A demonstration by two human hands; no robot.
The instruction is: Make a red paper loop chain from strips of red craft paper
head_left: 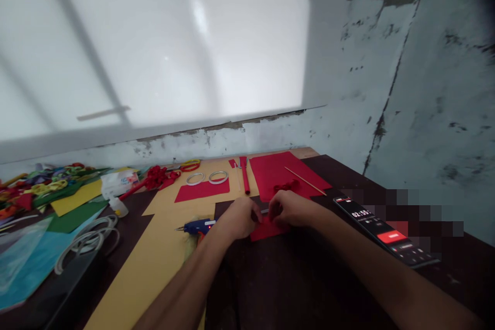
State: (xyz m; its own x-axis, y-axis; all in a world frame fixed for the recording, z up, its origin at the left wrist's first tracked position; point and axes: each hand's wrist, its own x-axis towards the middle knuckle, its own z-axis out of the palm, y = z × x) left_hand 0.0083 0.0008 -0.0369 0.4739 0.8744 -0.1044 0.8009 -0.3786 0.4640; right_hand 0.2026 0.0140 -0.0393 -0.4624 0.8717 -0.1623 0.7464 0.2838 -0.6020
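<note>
Both hands (265, 215) hiding red paper (260, 232)

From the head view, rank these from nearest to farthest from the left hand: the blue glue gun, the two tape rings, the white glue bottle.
From the left hand:
1. Blue glue gun, just to its left, nearly touching.
2. Two tape rings, beyond it on the tan sheet.
3. White glue bottle, far left by the green paper.

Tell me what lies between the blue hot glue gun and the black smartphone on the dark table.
In the head view, both hands, left and right, pressing a small red paper piece, lie between the blue hot glue gun and the black smartphone.
</note>
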